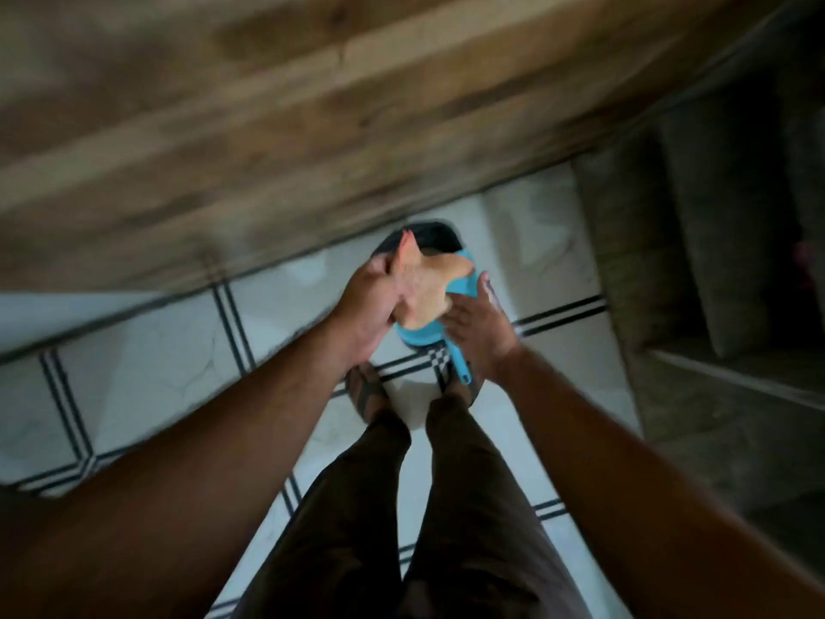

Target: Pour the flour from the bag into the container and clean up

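The view looks steeply down past two bare forearms and is smeared by motion, so fine detail is lost. The left hand (372,301) is closed around one end of a crumpled tan bag (426,283), gripping it at the bunched part. The bag's long axis runs roughly from the left hand toward the upper right, and its free end points that way, over a dark bin (428,236) standing on the floor (147,373) close to the foot of a wooden cabinet front (268,127). A reddish tip shows at the bag's upper left corner, by the left thumb. No brand, label or writing can be read on the bag; the blur hides any print. Under the bag lies a blue dustpan (422,339), its pan tilted toward the bin and its handle (460,366) pointing back down toward the person's feet. The right hand (475,326) is at the dustpan's right side, fingers spread along its rim and touching the bag's lower edge; whether it truly grips the pan cannot be told. Below the hands, dark trousers (393,507) and sandalled feet (366,390) stand on pale tiles crossed by dark double lines. Grey steps (696,261) rise at the right edge.
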The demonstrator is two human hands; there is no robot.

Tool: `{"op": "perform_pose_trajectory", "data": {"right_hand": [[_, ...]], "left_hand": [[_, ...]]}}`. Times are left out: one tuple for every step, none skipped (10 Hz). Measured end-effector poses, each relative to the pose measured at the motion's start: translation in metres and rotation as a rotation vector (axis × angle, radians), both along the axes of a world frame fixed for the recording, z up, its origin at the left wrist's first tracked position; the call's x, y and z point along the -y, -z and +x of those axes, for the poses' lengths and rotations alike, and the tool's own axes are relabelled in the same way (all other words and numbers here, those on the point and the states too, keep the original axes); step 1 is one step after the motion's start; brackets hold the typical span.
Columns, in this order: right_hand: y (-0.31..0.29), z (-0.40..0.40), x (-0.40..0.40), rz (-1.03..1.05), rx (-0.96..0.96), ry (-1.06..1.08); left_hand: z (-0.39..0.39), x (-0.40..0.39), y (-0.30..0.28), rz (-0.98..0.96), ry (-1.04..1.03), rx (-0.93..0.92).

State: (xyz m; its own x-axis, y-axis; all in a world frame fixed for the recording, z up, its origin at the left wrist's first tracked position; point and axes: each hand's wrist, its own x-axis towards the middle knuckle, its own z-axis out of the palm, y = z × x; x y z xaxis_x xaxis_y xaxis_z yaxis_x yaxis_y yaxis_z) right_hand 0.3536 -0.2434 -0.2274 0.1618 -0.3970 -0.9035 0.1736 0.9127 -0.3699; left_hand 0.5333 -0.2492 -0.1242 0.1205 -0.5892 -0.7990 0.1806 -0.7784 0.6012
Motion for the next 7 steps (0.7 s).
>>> {"op": "perform_pose_trajectory", "data": {"right_hand": [[-0.109, -0.017, 0.013, -0.089, 0.23, 0.194], [-0.197, -0.054, 0.009, -0.235, 0.205, 0.267], [-0.249, -0.099, -0.001, -0.333, 0.002, 0.347], [-0.282, -0.147, -0.016, -0.301, -0.259, 0.431], [-0.301, -0.202, -0.031, -0.262, -0.39, 0.497], [-0.313, -0.264, -0.035, -0.304, -0.444, 0.506], [-0.325, -0.339, -0.013, -0.462, -0.504, 0.564]], "left_hand": [[-0.024, 0.013, -0.072, -0.096, 0.167, -0.029], [-0.052, 0.026, -0.121, -0.183, 0.445, 0.216], [-0.088, 0.039, -0.158, -0.27, 0.611, 0.419], [-0.134, 0.044, -0.191, -0.414, 0.793, 0.556], [-0.195, 0.05, -0.205, -0.514, 0.942, 0.599], [-0.266, 0.056, -0.228, -0.616, 0.922, 0.573], [-0.344, 0.084, -0.249, -0.737, 0.782, 0.508]]}}
